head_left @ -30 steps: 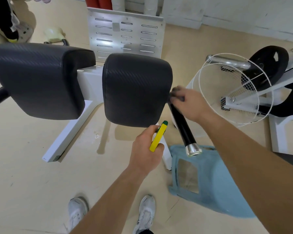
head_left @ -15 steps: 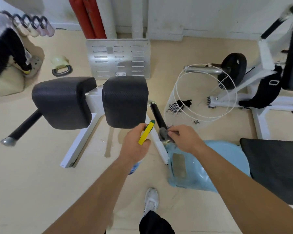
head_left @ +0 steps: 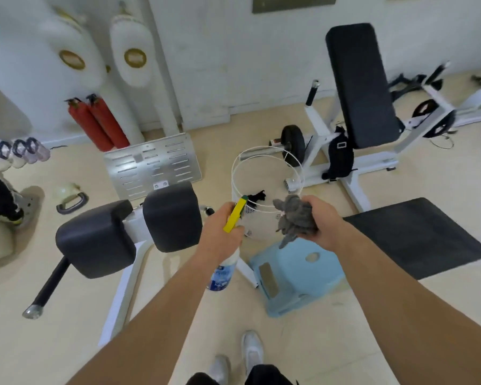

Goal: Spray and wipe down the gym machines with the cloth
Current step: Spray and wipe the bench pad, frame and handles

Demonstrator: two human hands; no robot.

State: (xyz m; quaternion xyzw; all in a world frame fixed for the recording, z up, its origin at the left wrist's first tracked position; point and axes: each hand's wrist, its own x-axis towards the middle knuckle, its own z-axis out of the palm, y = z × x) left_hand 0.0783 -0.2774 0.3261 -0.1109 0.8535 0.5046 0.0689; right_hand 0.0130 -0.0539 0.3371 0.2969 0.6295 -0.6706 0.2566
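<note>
At centre, the left hand [head_left: 220, 234] is curled round a spray bottle [head_left: 224, 273] and hides its neck; the label is too blurred to read. Beside it, the right hand [head_left: 324, 225] grips a bunched grey cloth [head_left: 295, 218], which covers its fingertips. Both hands are held clear of the machine [head_left: 95, 240] with 2 black pads at left. Below lie a blue stool [head_left: 295, 273], a white wire basket [head_left: 261, 173] and a black mat [head_left: 417, 237] on the beige floor [head_left: 67, 343]; 2 shoes are cut off at the lower edge.
</note>
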